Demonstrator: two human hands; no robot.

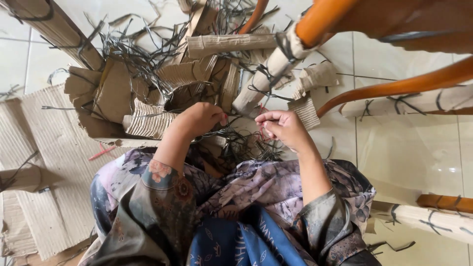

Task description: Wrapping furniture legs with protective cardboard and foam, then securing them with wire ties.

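My right hand (285, 127) pinches a thin dark strap (246, 144) between pressed fingertips (263, 120), and my left hand (199, 119) is curled closed on the same tangle just beside them. Right above my fingers one cardboard-wrapped chair leg (268, 74) is still bound, as are two more off to the right, while a heap of stripped cardboard (148, 98) lies beyond my left knuckles, so I judge the unwrapping partly done

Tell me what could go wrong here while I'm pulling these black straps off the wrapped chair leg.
The left hand and right hand work close together in tangled black straps; a strap might snap back or cut a finger. The wrapped chair leg hangs over both hands and could shift. Loose cardboard pieces and strap offcuts on the glossy tiled floor may cause slipping.
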